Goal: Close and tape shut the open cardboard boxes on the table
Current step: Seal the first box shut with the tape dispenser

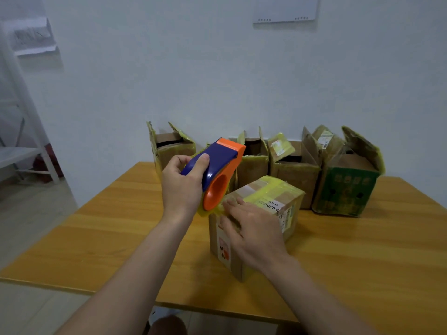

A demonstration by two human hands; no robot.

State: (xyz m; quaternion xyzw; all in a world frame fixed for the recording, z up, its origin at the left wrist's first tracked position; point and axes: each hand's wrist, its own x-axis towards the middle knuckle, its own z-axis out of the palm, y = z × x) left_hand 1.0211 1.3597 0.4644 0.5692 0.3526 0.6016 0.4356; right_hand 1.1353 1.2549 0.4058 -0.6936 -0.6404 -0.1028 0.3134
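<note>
A small closed cardboard box (271,197) with yellowish tape across its top stands in the middle of the wooden table (121,226). My left hand (181,187) grips a blue and orange tape dispenser (217,170), held tilted at the box's near left top corner. A strip of tape runs from the dispenser onto that corner. My right hand (251,233) lies with straight fingers on the box's near top edge and front face, pressing the tape down. Behind stand several open boxes: one at back left (174,151), two in the middle (254,163) (295,170) and a green printed one (346,192).
The open boxes stand in a row along the table's far edge against a white wall. A white shelf frame (29,151) stands on the floor to the left. The table's near edge runs just in front of my arms.
</note>
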